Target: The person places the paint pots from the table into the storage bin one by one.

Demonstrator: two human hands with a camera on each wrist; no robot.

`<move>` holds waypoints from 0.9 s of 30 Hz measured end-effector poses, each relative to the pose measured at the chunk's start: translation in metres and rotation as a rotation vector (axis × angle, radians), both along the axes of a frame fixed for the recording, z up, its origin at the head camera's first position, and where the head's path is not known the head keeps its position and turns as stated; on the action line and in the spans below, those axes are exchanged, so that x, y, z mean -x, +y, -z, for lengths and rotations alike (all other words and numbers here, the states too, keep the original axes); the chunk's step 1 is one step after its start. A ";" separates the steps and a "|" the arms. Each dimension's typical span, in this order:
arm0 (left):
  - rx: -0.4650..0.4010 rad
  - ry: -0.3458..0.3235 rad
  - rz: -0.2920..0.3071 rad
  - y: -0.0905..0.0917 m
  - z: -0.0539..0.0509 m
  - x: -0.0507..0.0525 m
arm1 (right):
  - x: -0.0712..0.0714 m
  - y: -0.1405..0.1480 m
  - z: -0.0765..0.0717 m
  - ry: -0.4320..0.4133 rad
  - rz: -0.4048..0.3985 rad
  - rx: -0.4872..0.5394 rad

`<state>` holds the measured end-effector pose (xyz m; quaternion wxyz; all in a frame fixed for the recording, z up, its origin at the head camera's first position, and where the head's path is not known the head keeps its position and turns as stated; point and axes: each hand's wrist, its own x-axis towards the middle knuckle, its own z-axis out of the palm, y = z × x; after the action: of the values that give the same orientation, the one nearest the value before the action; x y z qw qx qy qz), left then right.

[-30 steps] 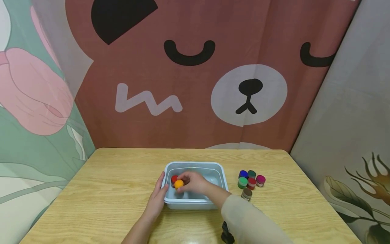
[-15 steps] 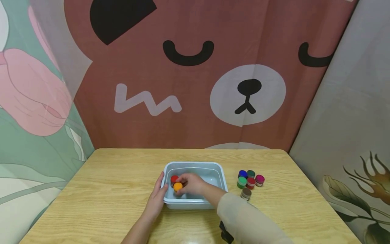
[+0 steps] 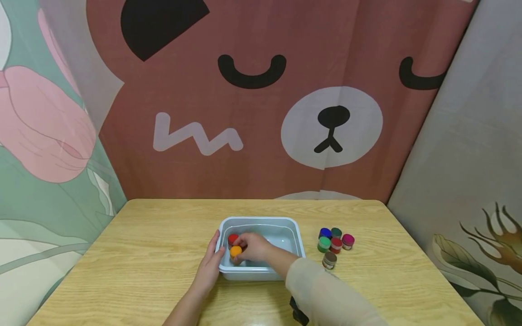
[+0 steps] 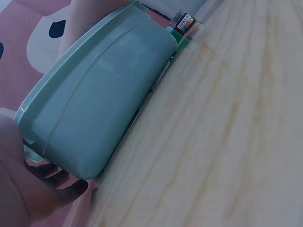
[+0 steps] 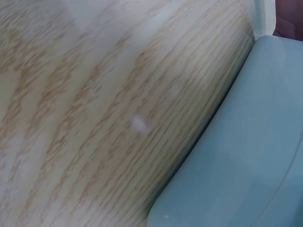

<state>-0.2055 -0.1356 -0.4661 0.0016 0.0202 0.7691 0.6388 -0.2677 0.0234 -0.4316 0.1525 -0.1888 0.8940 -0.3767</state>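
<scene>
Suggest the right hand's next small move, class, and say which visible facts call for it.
I would have the right hand ease its fingers off the orange-lidded jar, once it sits on the bin's floor. The jar is already inside the bin, close by the red-lidded jar, and the left hand grips the bin's side; its base is hidden.

- Pale blue tub [image 3: 261, 274]: open-topped, upright on the counter [image 3: 142, 253], lower centre; left fingers [image 3: 213, 244] grip its left end.
- Orange-topped jar [image 3: 235, 251]: in the tub's left half, pinched by right fingers [image 3: 241, 238].
- Red-topped jar [image 3: 233, 239]: inside too, just above it in frame.
</scene>
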 end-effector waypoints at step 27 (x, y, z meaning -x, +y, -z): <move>-0.006 -0.005 0.004 0.000 -0.002 -0.001 | -0.002 0.003 -0.007 -0.051 0.024 0.122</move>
<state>-0.2045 -0.1352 -0.4642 0.0050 0.0202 0.7672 0.6411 -0.2655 0.0268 -0.4241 0.1590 -0.1772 0.8673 -0.4371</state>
